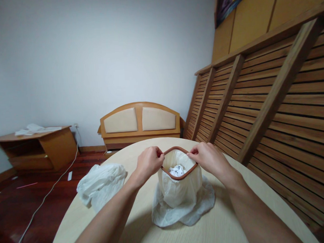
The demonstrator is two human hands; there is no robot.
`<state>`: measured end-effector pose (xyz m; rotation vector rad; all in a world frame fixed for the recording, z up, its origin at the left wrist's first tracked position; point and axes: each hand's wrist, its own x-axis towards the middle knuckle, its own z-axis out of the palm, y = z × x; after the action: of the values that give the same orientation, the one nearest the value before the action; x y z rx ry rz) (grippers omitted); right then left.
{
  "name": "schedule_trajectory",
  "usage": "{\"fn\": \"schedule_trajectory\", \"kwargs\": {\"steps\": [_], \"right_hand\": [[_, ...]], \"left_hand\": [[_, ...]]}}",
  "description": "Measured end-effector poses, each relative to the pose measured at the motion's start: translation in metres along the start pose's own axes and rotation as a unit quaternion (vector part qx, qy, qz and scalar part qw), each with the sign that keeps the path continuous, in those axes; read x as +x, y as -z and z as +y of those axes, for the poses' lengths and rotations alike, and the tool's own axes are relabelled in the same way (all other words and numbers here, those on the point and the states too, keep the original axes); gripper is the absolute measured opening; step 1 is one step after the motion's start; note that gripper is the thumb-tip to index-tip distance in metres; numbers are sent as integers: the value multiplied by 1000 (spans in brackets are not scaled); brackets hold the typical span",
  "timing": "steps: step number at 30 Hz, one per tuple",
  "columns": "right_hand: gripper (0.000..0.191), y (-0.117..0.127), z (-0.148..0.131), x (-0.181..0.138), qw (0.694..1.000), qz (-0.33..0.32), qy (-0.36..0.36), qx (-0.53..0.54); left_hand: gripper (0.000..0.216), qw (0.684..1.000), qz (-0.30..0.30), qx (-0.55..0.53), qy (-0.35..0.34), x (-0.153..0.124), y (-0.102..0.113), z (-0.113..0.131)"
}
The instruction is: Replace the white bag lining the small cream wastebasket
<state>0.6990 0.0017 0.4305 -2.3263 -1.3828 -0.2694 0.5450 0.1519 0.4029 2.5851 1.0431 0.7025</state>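
A small trash bin with a brown rim ring stands upright on the round table. A white plastic bag hangs over its outside and spreads onto the tabletop around the base. Inside lies crumpled white paper. My left hand pinches the rim ring at its left corner. At the right corner, my right hand has thumb and fingers closed on the same ring. Whether bag film is also caught between the fingers, I cannot tell.
Another crumpled white plastic bag lies at the table's left. Beyond stand a headboard and a low wooden cabinet with white sheets on top. A slatted wooden bed frame leans at the right. A white cable crosses the floor.
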Motion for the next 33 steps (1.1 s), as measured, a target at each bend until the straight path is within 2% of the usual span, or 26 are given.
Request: {"fn": "schedule_trajectory", "kwargs": {"steps": [3, 7, 12, 15, 19, 29, 33], "right_hand": [[25, 6, 5, 1, 998, -21, 37, 49], [29, 19, 5, -5, 981, -59, 129, 129], [26, 23, -11, -16, 946, -155, 235, 162], [25, 19, -19, -19, 933, -196, 252, 168], [19, 19, -23, -20, 927, -216, 255, 170], [19, 22, -24, -20, 924, -197, 297, 141], [17, 20, -22, -19, 924, -199, 286, 155]], "left_hand": [[19, 1000, 1, 2, 1, 0, 0, 0], [19, 1000, 13, 15, 5, 1, -1, -2], [18, 999, 22, 26, 8, 1, -3, -2], [18, 999, 22, 29, 8, 0, -2, -1], [16, 999, 28, 31, 9, -1, 0, 1], [15, 999, 47, 15, 3, 0, 0, -1], [15, 999, 53, 5, 0, 0, 3, -1]]}}
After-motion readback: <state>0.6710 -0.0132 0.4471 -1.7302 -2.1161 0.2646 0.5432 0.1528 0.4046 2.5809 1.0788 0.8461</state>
